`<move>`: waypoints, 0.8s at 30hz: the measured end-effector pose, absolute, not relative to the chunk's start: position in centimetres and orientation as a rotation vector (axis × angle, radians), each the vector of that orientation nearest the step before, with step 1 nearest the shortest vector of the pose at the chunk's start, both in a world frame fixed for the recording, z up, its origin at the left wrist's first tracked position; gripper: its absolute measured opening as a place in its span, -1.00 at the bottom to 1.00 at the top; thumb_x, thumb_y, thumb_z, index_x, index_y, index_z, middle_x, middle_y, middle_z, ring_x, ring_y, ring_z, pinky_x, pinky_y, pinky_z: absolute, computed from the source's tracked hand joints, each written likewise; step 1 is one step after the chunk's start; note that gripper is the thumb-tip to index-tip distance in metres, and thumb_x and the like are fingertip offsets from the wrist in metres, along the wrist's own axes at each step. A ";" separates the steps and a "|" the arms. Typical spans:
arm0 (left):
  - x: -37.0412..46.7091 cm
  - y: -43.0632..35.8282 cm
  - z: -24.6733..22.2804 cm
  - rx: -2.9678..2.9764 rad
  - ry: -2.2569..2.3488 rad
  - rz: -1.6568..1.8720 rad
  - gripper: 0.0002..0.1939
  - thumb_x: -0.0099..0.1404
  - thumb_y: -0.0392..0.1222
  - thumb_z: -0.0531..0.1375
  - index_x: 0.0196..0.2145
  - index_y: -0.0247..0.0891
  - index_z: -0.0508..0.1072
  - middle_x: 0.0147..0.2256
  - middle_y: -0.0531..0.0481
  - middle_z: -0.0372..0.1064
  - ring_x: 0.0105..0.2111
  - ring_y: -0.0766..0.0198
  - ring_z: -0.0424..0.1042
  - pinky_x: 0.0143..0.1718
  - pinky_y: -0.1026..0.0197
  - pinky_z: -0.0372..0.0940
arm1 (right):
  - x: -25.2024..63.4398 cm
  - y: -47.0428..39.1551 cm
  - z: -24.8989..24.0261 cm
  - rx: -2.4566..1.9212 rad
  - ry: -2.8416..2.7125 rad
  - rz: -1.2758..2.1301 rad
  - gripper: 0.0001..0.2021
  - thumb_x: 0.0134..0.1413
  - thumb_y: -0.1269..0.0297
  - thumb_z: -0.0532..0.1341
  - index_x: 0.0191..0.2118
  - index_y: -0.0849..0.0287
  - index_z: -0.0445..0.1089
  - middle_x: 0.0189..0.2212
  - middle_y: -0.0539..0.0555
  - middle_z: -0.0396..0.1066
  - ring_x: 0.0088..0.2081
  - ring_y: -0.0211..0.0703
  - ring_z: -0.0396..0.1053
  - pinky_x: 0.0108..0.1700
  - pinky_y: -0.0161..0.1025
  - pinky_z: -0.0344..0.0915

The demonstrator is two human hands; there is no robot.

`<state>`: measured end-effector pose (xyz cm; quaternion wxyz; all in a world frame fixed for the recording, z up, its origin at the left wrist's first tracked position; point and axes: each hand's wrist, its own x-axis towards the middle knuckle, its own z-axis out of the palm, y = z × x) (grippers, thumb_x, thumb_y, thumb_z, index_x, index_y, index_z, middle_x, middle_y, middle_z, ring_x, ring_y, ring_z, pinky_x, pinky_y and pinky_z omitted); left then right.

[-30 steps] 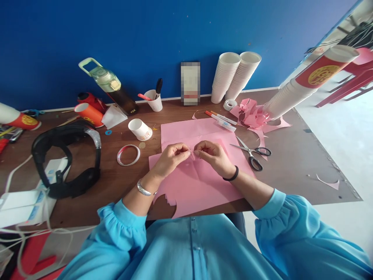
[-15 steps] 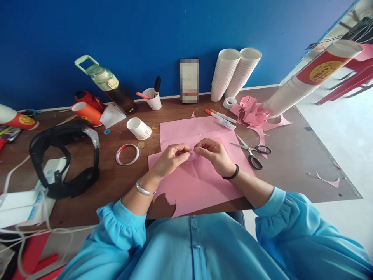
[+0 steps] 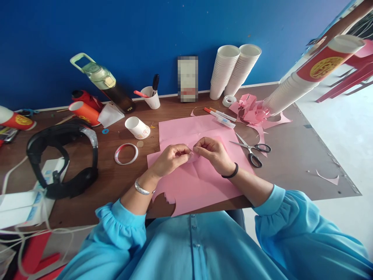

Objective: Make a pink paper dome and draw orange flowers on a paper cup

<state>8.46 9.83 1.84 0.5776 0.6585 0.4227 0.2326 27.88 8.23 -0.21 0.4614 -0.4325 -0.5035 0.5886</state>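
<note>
Fingertips of my left hand [image 3: 170,161] and my right hand [image 3: 215,154] meet in a pinch over the pink paper sheets [image 3: 201,186]. Between them is a small piece of pink paper [image 3: 191,156], mostly hidden by the fingers. To the right of my right hand lie scissors [image 3: 247,147] with black handles, blades apart, partly over the sheet. Beyond the hands, an orange marker [image 3: 215,113] and a clear-and-white tube [image 3: 223,122] rest at the sheet's far edge. A cut, notched edge shows on the near left of the sheets.
Left of the sheets are a tape roll [image 3: 126,154], a paper cup [image 3: 137,128] and a black headset [image 3: 62,159]. Behind stand a bottle [image 3: 101,83], a pen cup [image 3: 152,99] and stacked cups [image 3: 225,72]. Pink scraps [image 3: 253,111] lie by a leaning cup stack [image 3: 291,93].
Both hands keep nearly the same pinch on the small pink paper, with only slight finger movement. The view has shifted a little. A blurred brown shape has appeared at the upper right corner.
</note>
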 end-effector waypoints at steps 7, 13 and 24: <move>8.4 9.8 1.9 1.561 0.950 0.546 -0.71 0.34 -0.04 0.17 -0.44 -0.30 0.42 -0.44 0.06 0.22 -0.38 0.32 0.16 -0.34 0.21 0.06 | 27.9 8.2 -0.1 -1.084 -1.261 1.435 -0.62 -0.02 -0.06 0.41 -0.42 0.17 0.39 -0.49 -0.03 0.37 -0.43 -0.26 0.27 -0.36 -0.26 0.22; 8.8 9.6 2.0 1.600 0.962 0.562 -0.64 0.36 0.02 0.19 -0.48 -0.30 0.41 -0.44 0.04 0.25 -0.38 0.30 0.19 -0.33 0.21 0.09 | 27.8 8.2 -0.4 -1.106 -1.300 1.428 -0.59 -0.01 -0.10 0.40 -0.41 0.17 0.38 -0.48 -0.02 0.38 -0.42 -0.24 0.28 -0.37 -0.27 0.22; 8.4 9.8 1.2 1.207 0.993 0.856 -0.68 0.30 -0.04 0.23 -0.54 -0.26 0.38 -0.49 0.06 0.26 -0.42 0.30 0.21 -0.33 0.20 0.17 | 28.2 8.4 -0.7 -0.931 -1.007 1.713 -0.58 0.07 -0.13 0.38 -0.23 0.16 0.52 -0.34 0.01 0.44 -0.33 -0.25 0.33 -0.26 -0.29 0.31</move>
